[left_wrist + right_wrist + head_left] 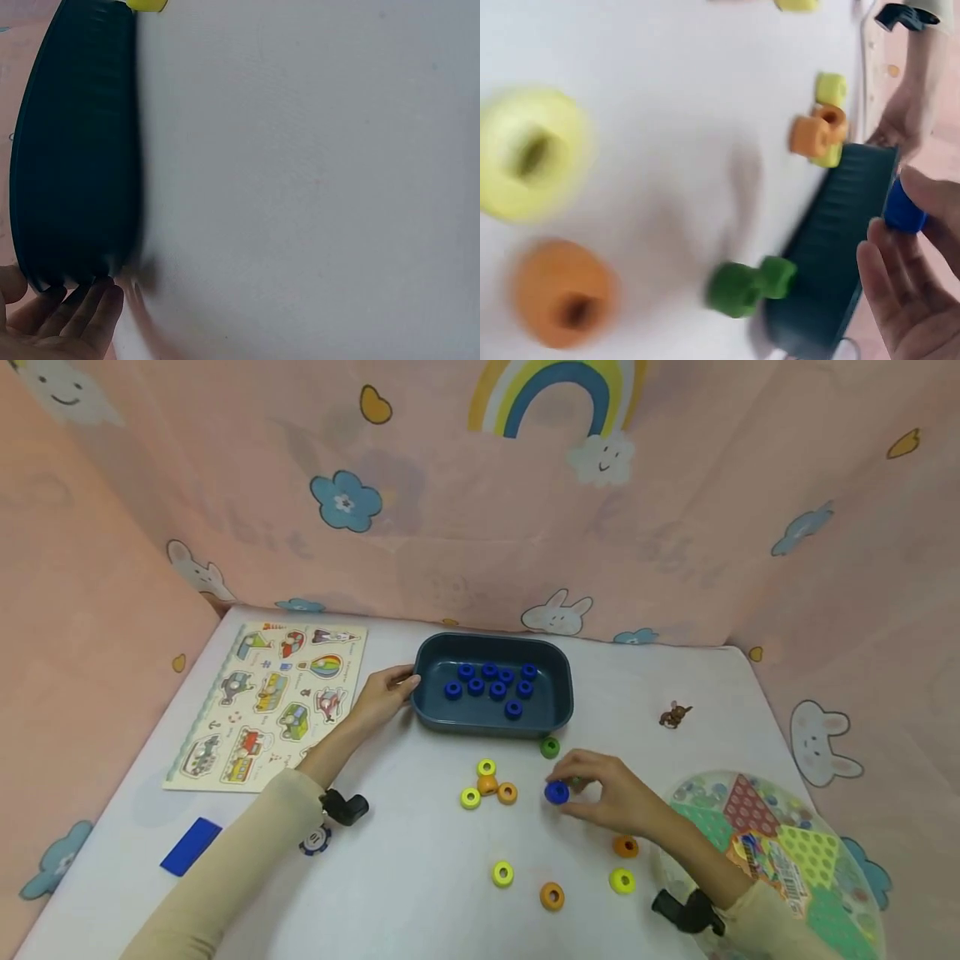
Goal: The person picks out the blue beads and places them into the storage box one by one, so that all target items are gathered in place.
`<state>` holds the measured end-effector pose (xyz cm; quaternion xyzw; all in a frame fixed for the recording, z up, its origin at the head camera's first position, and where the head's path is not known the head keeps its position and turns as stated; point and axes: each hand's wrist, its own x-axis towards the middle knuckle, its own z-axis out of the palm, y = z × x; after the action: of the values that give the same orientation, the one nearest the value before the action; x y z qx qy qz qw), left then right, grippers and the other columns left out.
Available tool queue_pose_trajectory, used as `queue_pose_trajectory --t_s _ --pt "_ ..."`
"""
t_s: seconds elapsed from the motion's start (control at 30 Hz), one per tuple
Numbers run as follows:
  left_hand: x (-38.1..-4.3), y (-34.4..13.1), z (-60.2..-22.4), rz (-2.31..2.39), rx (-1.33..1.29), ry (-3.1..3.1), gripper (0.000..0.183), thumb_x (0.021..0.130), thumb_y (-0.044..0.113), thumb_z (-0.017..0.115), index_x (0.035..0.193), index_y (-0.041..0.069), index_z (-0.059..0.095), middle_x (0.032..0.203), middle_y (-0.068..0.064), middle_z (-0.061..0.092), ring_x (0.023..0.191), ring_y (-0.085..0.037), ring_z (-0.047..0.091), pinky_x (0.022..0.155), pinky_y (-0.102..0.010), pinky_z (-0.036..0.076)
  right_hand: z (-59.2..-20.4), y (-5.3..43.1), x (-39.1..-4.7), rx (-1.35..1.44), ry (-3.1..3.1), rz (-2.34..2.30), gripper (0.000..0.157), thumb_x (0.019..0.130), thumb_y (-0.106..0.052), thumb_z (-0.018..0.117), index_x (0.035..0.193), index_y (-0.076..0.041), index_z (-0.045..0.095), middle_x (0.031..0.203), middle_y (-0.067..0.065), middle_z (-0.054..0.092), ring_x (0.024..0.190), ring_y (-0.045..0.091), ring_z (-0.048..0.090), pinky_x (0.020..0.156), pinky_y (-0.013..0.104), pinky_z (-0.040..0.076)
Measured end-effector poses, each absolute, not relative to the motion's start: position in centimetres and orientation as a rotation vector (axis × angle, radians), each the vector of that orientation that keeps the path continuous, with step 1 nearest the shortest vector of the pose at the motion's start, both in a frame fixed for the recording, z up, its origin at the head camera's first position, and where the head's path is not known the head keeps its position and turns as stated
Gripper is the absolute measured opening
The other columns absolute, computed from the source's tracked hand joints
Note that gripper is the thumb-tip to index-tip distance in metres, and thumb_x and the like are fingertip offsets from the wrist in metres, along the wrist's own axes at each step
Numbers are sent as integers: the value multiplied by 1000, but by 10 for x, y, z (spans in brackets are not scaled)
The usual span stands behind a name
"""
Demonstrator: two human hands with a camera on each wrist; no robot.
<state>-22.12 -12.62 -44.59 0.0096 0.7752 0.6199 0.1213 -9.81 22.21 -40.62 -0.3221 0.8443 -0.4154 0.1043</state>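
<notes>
My right hand (611, 789) pinches a blue ring-shaped bead (557, 792) between thumb and fingertips, in front of the tray's right part. The bead's rounded side (904, 210) shows in the right wrist view. With thumb at the rim and fingers against the outer wall, my left hand (386, 693) holds the left end of a dark blue-green tray (491, 727). Several blue beads (476, 687) lie inside it. A green bead (550, 747) stands by the tray's front right corner; the right wrist view shows two green beads (735, 289) there.
Yellow beads (502, 873) and orange beads (552, 896) lie scattered in front. On the left are a picture puzzle board (262, 710), a blue card (191, 846) and a poker chip (316, 840). A brown animal figurine (675, 715) and a round patterned game board (780, 860) are on the right.
</notes>
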Motion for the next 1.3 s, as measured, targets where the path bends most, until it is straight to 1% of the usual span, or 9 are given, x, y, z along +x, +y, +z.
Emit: queue_pose_trajectory --t_s 0.2,0.37,0.5,0.63,0.73,0.87,1.07,1.17,1.3 --pt "-220 -126 -446 1788 6 2289 42 96 14 51 132 -5 44 128 -21 49 110 -29 55 82 -25 51 -392 182 -154 -956 2709 -1027 32 75 -5 76 106 -3 67 102 1 59 88 18 58 70 33 53" --pt "-221 -123 -445 1781 4 2286 42 96 15 52 132 -5 45 128 -21 49 110 -28 55 82 -26 51 -403 154 -194 -980 2756 -859 33 77 -9 75 108 -2 66 101 5 60 87 20 58 70 30 52" --pt "-222 -120 -444 1787 16 2274 42 95 14 53 132 -5 45 128 -21 50 111 -29 55 83 -27 51 -417 140 -217 -974 2744 -835 32 76 -9 76 106 -1 66 96 5 62 83 17 59 68 26 51" --pt "-222 -120 -445 1783 12 2277 42 95 14 53 132 -6 44 128 -22 49 111 -29 54 83 -27 50 -427 131 -230 -936 2736 -829 32 76 -10 76 105 -2 66 94 5 62 82 17 58 67 27 50" --pt "-221 -123 -445 1785 3 2276 43 95 14 53 132 -5 44 129 -22 49 112 -28 54 83 -27 50 -429 126 -235 -921 2721 -825 34 77 -12 76 108 -2 66 97 7 62 84 21 58 68 30 50" --pt "-221 -124 -446 1777 0 2313 42 95 16 53 131 -4 47 127 -20 51 111 -28 55 83 -29 51 -424 128 -233 -907 2752 -815 38 79 -15 74 113 -3 64 108 9 61 97 25 57 80 37 49" --pt "-218 -124 -444 1519 175 2661 41 94 19 55 130 -2 50 126 -19 53 107 -30 57 86 -37 49 -409 151 -214 -837 3025 -710 43 87 -24 66 124 -4 57 127 10 52 118 27 46 93 45 43" --pt "-216 -124 -442 1238 337 2908 46 95 23 54 133 -2 45 133 -20 46 113 -33 52 94 -43 43 -402 172 -199 -724 3199 -679 52 89 -34 62 129 -3 52 134 13 46 122 31 41 96 48 40" --pt "-209 -127 -437 874 479 3113 58 95 35 50 139 -1 37 143 -21 31 125 -37 39 98 -51 36 -400 203 -177 -560 3332 -546 74 85 -52 56 138 -3 40 143 16 34 128 35 32 103 50 30"
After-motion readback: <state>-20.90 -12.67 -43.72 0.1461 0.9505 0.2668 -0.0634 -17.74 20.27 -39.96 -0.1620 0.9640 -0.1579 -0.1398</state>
